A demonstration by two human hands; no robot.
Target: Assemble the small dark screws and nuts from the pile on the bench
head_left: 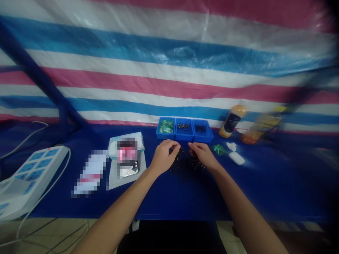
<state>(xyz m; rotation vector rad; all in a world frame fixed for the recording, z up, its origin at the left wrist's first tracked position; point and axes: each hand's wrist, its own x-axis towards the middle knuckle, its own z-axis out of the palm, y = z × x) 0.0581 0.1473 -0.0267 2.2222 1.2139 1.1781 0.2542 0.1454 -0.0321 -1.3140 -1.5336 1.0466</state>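
A heap of small dark metal parts (185,164) lies on the blue table cover (185,197) in front of me. My left hand (164,155) rests at the heap's left edge with its fingers curled and pinched on some of the parts. At the right side of the heap my right hand (202,155) has its fingers bent down onto the pieces. Three blue bins (184,129) stand in a row just behind the hands: green pieces in the left one, dark parts in the other two.
A white power strip (29,176) with cable sits at the far left edge. Packets and a phone-like item (127,158) lie left of my hands. A green packet (218,149), a white case (236,157) and two bottles (234,121) stand to the right. A striped tarp backs the table.
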